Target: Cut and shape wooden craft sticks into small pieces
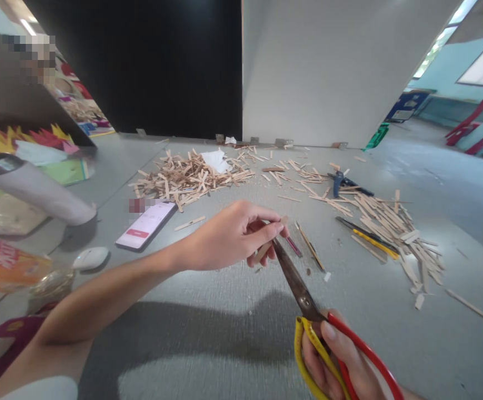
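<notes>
My left hand (241, 236) is closed around a thin wooden stick (263, 253), whose ends show between the fingers. In my right hand (345, 355) is a pair of scissors (305, 303) with one red and one yellow handle. Their dark blades reach up to the fingertips of my left hand, beside the stick. The blade tips are partly hidden by the fingers, so I cannot tell whether they touch the wood. Just beyond the blades lie a slim brush-like tool (310, 246) and a short purple piece (293, 246) on the grey table (208, 322).
Cut wooden sticks form a heap (183, 178) at the back and another pile (391, 222) at the right. Pliers (337, 183) and a yellow-black cutter (374, 241) lie near the right pile. A phone (147, 225), a white case (91, 258) and a tumbler (45, 189) are at left.
</notes>
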`<state>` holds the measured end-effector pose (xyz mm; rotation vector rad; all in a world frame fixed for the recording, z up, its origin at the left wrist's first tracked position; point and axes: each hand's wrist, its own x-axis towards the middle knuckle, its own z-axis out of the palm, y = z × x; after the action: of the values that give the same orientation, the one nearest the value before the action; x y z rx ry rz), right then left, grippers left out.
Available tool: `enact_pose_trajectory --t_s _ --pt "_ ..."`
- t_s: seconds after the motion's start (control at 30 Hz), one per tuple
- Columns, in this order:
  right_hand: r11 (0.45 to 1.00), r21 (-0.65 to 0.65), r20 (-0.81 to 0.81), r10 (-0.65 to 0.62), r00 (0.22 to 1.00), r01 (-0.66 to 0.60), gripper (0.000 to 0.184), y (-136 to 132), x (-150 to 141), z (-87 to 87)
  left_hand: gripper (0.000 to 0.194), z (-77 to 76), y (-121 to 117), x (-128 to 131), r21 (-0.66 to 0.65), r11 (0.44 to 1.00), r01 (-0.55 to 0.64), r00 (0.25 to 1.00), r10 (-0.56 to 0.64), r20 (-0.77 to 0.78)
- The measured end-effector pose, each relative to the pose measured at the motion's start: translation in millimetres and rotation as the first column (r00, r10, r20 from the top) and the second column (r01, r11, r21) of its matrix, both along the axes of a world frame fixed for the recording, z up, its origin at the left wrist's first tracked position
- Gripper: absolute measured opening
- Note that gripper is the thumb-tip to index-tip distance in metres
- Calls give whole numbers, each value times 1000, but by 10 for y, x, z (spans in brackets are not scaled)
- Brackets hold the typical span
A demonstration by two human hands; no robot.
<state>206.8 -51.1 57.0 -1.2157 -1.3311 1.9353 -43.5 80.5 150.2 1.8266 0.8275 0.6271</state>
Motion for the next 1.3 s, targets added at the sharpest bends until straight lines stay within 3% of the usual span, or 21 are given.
enact_pose_trajectory --t_s 0.1,0.37,0.5,0.73,1.03,1.3 --pt "998 -59 -70 33 997 -37 78 120 -21 -63 33 1 -1 -5 -2 1000 5 1000 -5 2" --pt "999 -41 20 25 999 -24 77 86 -48 150 30 51 -35 10 5 1000 -12 1000 12 -25" --pt "996 -91 31 -9 999 12 78 63 -55 113 30 46 -26 8 -3 1000 -13 1000 13 -20" --pt "981 -192 -148 -22 989 -7 76 66 72 -41 29 36 0 4 -15 1000 0 1000 0 1" --pt "960 -276 -337 -47 940 -51 79 201 -40 74 29 -40 82 -18 198 980 -16 998 27 -51" --pt "956 -292 -347 -130 929 24 81 217 -160 -93 29 48 108 -7 -9 995 -103 994 103 30"
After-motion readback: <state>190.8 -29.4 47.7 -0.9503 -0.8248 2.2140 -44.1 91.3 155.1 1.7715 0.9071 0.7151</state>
